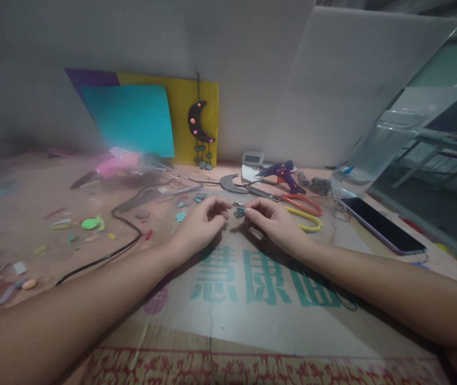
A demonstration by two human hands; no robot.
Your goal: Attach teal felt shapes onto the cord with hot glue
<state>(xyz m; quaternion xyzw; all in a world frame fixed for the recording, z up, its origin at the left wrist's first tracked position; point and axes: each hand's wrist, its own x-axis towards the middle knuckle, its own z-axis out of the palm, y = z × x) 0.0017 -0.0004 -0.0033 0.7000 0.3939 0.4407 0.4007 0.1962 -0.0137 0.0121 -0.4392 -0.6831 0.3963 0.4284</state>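
My right hand pinches a small grey-teal flower-like piece between thumb and fingertips. To its left, my left hand is curled with thumb and fingers close together; whether anything thin is between them is too small to make out. Behind the hands lies a dark grey crescent moon cut-out. Scissors with orange and yellow handles rest just beyond my right hand. Small light-blue pieces lie left of my left hand. A thin dark cord loops out beneath my right forearm.
A purple glue gun, a small white timer and grey yarn stand at the back. A phone lies on the right. A decorated moon hanging leans against yellow card. Scraps and a black cable spread left.
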